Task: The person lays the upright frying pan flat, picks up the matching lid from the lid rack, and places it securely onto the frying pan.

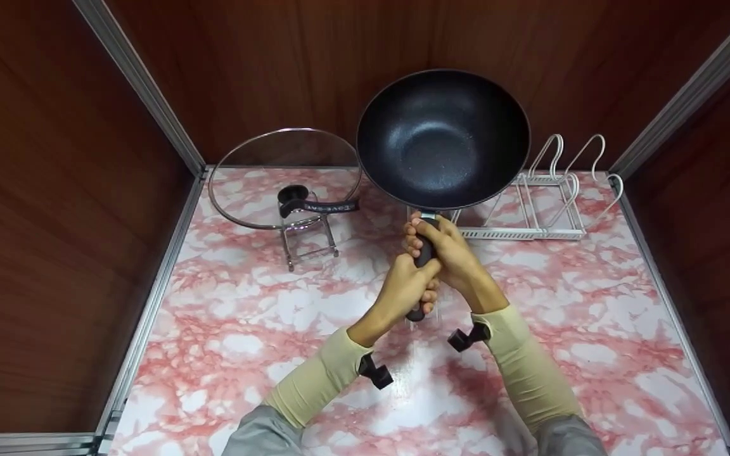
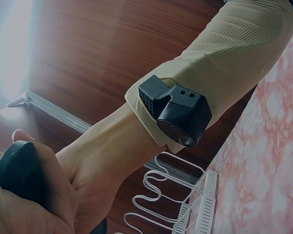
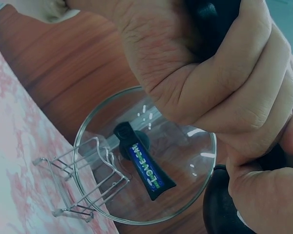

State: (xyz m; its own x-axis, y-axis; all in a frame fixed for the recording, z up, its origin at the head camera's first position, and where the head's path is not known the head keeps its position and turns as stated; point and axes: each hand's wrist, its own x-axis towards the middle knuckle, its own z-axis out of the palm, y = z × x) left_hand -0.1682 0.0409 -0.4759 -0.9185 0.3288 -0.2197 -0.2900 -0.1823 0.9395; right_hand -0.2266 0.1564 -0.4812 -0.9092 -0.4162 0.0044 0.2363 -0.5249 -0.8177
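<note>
A dark pan is held up in the head view, its inside facing the camera and its handle pointing down toward the person. The right hand grips the handle near the pan, thumb along it. Lower on the same handle, the left hand is wrapped round it, and the handle's end shows below the fingers. In the left wrist view the handle's end sticks out of the left hand. The right wrist view shows the right hand with curled fingers round the dark handle.
At the left, a glass lid with a black knob and lettered handle leans on a small wire stand. A white wire rack stands behind at the right. Brown panels with metal edges enclose the marbled table.
</note>
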